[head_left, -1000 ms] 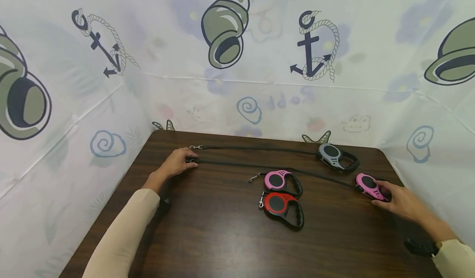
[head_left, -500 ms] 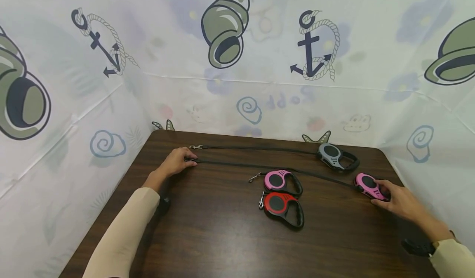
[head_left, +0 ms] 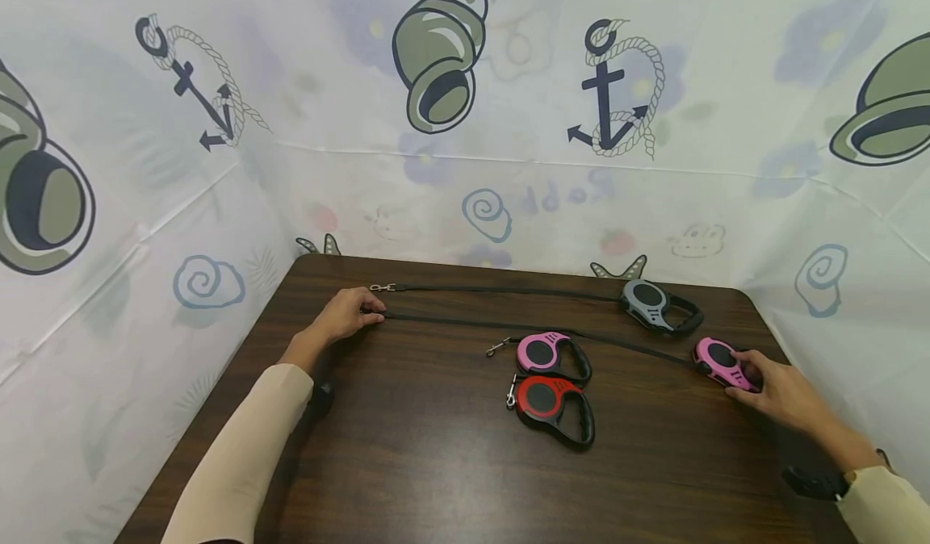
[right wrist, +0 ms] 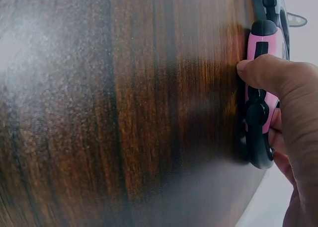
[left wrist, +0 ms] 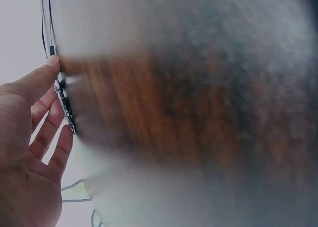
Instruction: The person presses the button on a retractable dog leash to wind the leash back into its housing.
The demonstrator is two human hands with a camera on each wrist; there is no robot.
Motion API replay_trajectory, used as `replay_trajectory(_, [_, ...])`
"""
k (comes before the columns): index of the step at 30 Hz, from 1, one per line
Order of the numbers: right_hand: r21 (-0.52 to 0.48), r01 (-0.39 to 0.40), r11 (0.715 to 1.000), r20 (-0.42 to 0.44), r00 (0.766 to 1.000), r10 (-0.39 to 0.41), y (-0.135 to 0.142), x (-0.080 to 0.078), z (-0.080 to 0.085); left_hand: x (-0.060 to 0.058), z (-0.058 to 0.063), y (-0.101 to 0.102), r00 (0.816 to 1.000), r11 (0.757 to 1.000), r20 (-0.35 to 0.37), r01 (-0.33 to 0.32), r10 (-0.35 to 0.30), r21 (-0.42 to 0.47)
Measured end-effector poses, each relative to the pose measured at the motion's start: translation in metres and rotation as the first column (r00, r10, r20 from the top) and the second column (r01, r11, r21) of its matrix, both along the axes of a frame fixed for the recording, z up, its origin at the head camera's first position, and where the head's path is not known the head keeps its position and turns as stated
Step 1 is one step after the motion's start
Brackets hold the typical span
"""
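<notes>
Two retractable dog leashes lie pulled out across the table. In the head view my left hand point(head_left: 349, 315) pinches the end of the nearer strap point(head_left: 465, 322). The left wrist view shows its metal snap clip point(left wrist: 63, 105) beside the fingers, with the thumb at the strap's end. That strap runs right to a pink and black leash case point(head_left: 722, 363). My right hand point(head_left: 781, 393) holds this case, thumb on the near side and fingers on the far side, as the right wrist view shows. The handle is mostly hidden by the hand.
Behind the held strap lies a grey leash case point(head_left: 647, 302), its strap point(head_left: 508, 290) stretched left to a snap clip point(head_left: 383, 287). Mid-table, another pink leash point(head_left: 541, 353) and a red leash point(head_left: 541, 399) lie wound up, touching or nearly so. Printed cloth point(head_left: 538, 205) surrounds the table point(head_left: 421, 463).
My left thumb and fingers have come together on the strap's end, covering the clip that showed between them. The right hand and the pink case have barely moved.
</notes>
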State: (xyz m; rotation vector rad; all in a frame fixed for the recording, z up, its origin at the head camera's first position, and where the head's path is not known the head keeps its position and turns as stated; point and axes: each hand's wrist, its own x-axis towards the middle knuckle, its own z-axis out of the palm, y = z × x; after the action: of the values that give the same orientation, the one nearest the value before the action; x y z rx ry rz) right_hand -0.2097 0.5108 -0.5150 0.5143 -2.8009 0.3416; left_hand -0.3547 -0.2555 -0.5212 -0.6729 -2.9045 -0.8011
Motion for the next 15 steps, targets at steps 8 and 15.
replay_trajectory(8, [0.021, 0.025, 0.999, 0.04, 0.999, -0.025, -0.0003, -0.0006, 0.0014, -0.0012, -0.0012, 0.0004, 1.0, 1.0, 0.021, 0.003, -0.003, -0.024])
replay_trajectory(15, [0.057, 0.034, 0.998, 0.032, 0.999, -0.036, -0.0011, -0.0024, 0.0067, -0.0021, 0.0035, 0.0015, 0.999, 0.998, 0.038, -0.027, 0.028, -0.049])
